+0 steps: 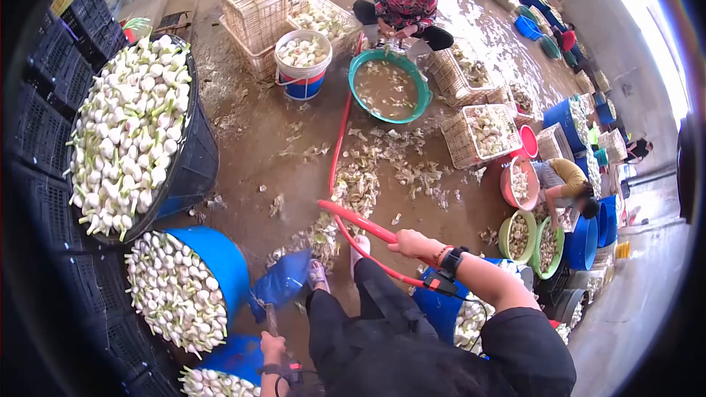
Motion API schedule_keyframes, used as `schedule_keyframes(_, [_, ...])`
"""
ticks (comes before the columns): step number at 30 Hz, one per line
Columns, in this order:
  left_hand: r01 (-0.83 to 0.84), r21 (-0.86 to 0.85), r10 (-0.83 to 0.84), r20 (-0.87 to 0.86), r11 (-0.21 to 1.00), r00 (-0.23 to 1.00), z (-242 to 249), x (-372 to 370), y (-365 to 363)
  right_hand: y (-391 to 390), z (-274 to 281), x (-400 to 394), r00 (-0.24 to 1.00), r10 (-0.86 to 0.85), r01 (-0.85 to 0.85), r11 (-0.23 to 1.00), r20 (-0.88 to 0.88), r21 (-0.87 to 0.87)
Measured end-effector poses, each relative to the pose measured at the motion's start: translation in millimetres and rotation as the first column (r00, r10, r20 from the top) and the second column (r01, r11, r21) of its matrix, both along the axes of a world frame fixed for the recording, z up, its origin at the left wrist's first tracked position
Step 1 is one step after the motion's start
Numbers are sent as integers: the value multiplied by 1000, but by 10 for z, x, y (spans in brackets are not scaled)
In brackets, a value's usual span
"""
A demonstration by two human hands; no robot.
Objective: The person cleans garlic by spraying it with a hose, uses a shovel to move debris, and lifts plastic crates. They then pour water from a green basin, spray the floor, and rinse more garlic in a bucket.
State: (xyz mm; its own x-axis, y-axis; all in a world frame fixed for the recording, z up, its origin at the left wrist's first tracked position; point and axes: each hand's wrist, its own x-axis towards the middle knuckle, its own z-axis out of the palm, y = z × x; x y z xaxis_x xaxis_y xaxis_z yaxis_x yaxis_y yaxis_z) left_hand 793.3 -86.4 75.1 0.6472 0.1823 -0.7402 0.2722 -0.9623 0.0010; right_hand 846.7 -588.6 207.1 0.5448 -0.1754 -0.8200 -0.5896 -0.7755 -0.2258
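My right hand (416, 245) is closed around a thick red hose (360, 222), whose open end points left over the wet floor. A faint haze hangs in front of that end, perhaps spray. A thinner red stretch of hose loops below it and runs up the floor. Low on the left, my left hand (272, 347) grips the wooden handle of a blue shovel (283, 279). Its blade is down beside my left foot. Wet peelings (357, 187) lie strewn over the floor ahead of my feet, partly under the hose.
Tubs heaped with garlic bulbs (132, 125) line my left, before stacked black crates (55, 117). Ahead, a seated person (406, 0) works by a green basin (423, 92). Wicker baskets (482, 132) stand to the right; another person (566, 184) bends over bowls there.
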Motion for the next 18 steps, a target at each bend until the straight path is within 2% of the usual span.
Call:
schedule_keyframes(1, [-356,-121,348,-84,927,934,-39,-112,-7,44,-70,45,1000,0,0,1000,2,11])
schedule_keyframes(2, [-673,-197,643,-201,713,739,-90,-249,-29,89,-167,81,1000,8,-8,1000,1,26])
schedule_keyframes(3, [-776,-297,746,-234,556,624,-87,-309,-77,137,-290,107,998,57,-57,998,1,2])
schedule_keyframes(4, [-828,-419,791,-325,372,519,-59,-425,-87,99,-391,112,994,109,-108,994,-24,27])
schedule_keyframes(5, [-888,-368,811,-407,276,420,-74,-498,-109,62,-477,151,987,158,-158,987,1,33])
schedule_keyframes(6, [-861,-470,809,-418,196,413,112,-524,-274,18,-580,214,976,215,-217,975,30,43])
schedule_keyframes(7, [-901,-427,876,-405,72,262,19,-596,-405,-53,-671,265,974,225,-224,973,-18,48])
schedule_keyframes(8, [-900,-436,864,-455,-6,215,-56,-675,-493,-130,-744,290,956,292,-288,954,-37,85])
schedule_keyframes(9, [-892,-430,929,-369,-140,33,-6,-640,-775,-214,-787,279,958,282,-276,956,-48,97])
schedule_keyframes(10, [-881,-438,902,-431,-178,33,-158,-653,-879,-317,-821,292,965,258,-252,963,-53,97])
schedule_keyframes(11, [-857,-477,913,-407,-193,22,-289,-563,-1081,-410,-831,278,962,269,-263,958,-38,114])
schedule_keyframes(12, [-858,-473,932,-363,-201,-18,-631,-500,-1222,-515,-847,235,959,280,-272,954,-51,121])
schedule_keyframes(13, [-901,-410,950,-313,-146,-11,-1040,-365,-1341,-624,-873,206,966,248,-236,962,-73,140])
schedule_keyframes(14, [-946,-323,949,-302,-6,97,-980,-11,-1605,-704,-902,182,974,209,-193,969,-93,156])
schedule_keyframes(15, [-897,-310,917,-343,-315,-203,-2087,-247,-1605,-763,-909,157,974,206,-190,970,-96,155])
schedule_keyframes(17, [-947,-311,955,-296,-83,14,-1723,429,-2248,-918,-911,86,982,150,-135,982,-112,134])
schedule_keyframes(18, [-937,-337,894,-442,-95,68,-1787,492,-2479,-989,-961,83,980,154,-138,982,-125,132])
